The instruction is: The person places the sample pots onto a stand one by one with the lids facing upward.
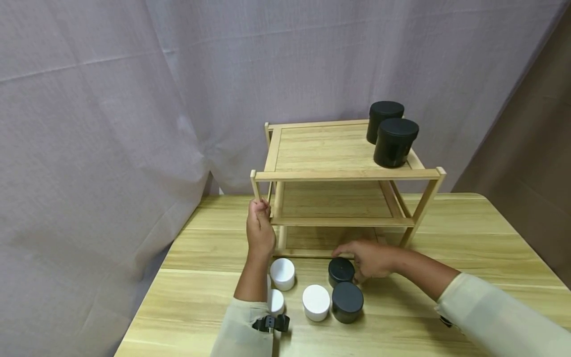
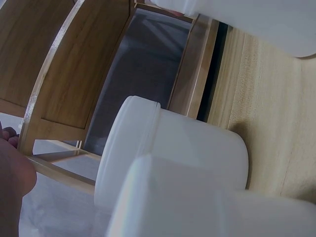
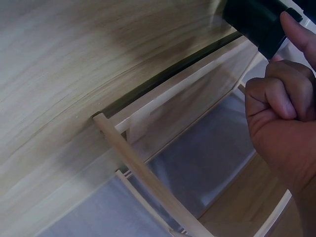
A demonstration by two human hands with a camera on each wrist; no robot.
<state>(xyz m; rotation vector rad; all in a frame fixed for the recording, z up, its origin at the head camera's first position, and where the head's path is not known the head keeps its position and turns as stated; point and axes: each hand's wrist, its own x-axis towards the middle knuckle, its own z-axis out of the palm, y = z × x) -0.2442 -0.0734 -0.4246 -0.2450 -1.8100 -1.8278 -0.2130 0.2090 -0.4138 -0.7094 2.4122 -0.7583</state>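
Observation:
In the head view my left hand (image 1: 260,228) grips the left front post of a three-tier wooden rack (image 1: 348,175). My right hand (image 1: 372,258) is at the rack's front, its thumb and index finger pinching the lid of a black jar (image 1: 341,270) on the table. In the right wrist view the thumb lies against that black jar (image 3: 259,27), and the other fingers are curled. A second black jar (image 1: 347,301) stands just in front of it. White jars, one of them (image 1: 316,302) beside the black pair, stand near my left forearm; the left wrist view shows a white jar (image 2: 187,145) close up.
Two more black jars, a front one (image 1: 394,144) and a rear one (image 1: 383,119), stand at the right end of the rack's top shelf. A grey curtain (image 1: 267,64) hangs behind. The wooden table (image 1: 178,307) extends to both sides.

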